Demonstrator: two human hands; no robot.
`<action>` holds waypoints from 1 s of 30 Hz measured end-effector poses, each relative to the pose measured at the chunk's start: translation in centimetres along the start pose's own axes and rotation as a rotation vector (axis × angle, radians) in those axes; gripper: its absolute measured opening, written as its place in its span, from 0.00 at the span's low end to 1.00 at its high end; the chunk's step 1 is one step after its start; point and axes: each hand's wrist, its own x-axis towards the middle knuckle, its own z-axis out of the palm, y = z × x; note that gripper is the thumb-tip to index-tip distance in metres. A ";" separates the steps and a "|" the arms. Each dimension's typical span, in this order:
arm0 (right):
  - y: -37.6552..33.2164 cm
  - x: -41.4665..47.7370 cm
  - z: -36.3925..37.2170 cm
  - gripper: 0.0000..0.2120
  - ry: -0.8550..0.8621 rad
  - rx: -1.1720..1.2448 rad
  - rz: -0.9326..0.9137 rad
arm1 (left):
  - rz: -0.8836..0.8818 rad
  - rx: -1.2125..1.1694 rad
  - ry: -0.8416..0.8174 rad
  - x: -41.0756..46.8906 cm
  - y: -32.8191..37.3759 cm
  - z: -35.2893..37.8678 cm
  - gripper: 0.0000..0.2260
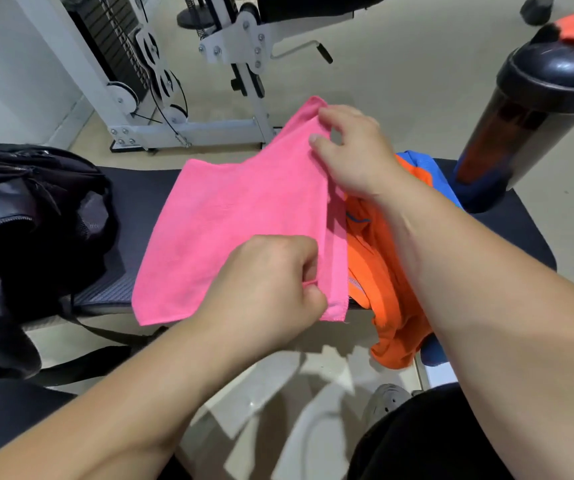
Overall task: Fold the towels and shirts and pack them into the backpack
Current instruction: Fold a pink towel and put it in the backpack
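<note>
Towels: one pink towel (230, 230).
Hands: two; left hand (268, 285), right hand (351, 150), fingers pinched on towel edge.
Backpacks: one backpack (29, 209).
Shirts: one orange shirt (379, 271).

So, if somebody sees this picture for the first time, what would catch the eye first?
The bright pink towel in the middle, spread over the black bench, stands out first; the left hand pinches its near right edge and the right hand its far corner. Next comes the crumpled orange shirt just right of it, then the black backpack at the left.
</note>
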 end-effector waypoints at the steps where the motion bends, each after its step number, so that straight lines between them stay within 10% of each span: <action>1: 0.6 -0.1 -0.3 0.30 0.001 -0.019 0.030 | -0.006 -0.025 -0.027 0.2 0.4 0.5 0.05; 8: 3.4 -2.9 0.9 0.35 -0.350 -0.407 0.115 | -0.135 -0.082 -0.351 -0.1 0.8 5.9 0.06; 16: -0.3 -4.1 1.9 0.33 -0.200 -0.470 -0.026 | -0.151 -0.023 0.087 0.5 -3.5 3.0 0.13; 21: -2.7 -6.6 6.2 0.37 -0.420 -0.529 -0.139 | -0.430 0.294 -0.314 -0.7 -9.0 2.7 0.44; 30: -2.6 -9.7 6.7 0.54 -0.602 -0.541 -0.164 | -0.462 0.270 -0.589 -3.7 -8.0 1.0 0.63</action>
